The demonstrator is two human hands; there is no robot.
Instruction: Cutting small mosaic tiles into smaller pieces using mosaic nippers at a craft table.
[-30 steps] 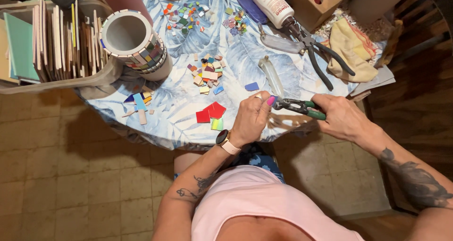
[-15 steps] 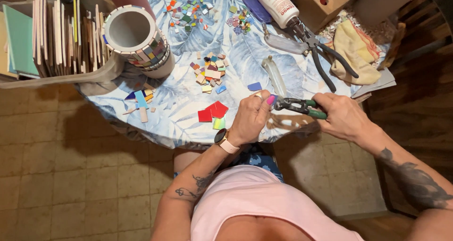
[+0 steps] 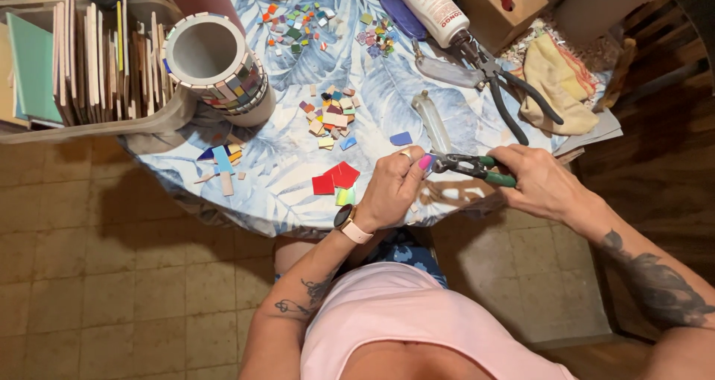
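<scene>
My left hand (image 3: pixel 392 189) pinches a small pink tile piece (image 3: pixel 425 162) at the near edge of the round table (image 3: pixel 283 194). My right hand (image 3: pixel 547 183) grips green-handled tile nippers (image 3: pixel 477 167), whose jaws sit right at the pink piece. Just left of my left hand lie two red tiles (image 3: pixel 337 179) and a pale green tile (image 3: pixel 344 196). A loose blue tile (image 3: pixel 401 138) lies beyond my fingers.
A grey cylinder pot (image 3: pixel 216 67) partly clad in mosaic stands at the back left, next to a tray of upright tiles (image 3: pixel 82 60). Heaps of small coloured tile bits (image 3: pixel 328 119), black pliers (image 3: pixel 506 90), a white glue bottle (image 3: pixel 428 8), a cloth (image 3: pixel 555 82) and a wooden block (image 3: pixel 499 8) crowd the table.
</scene>
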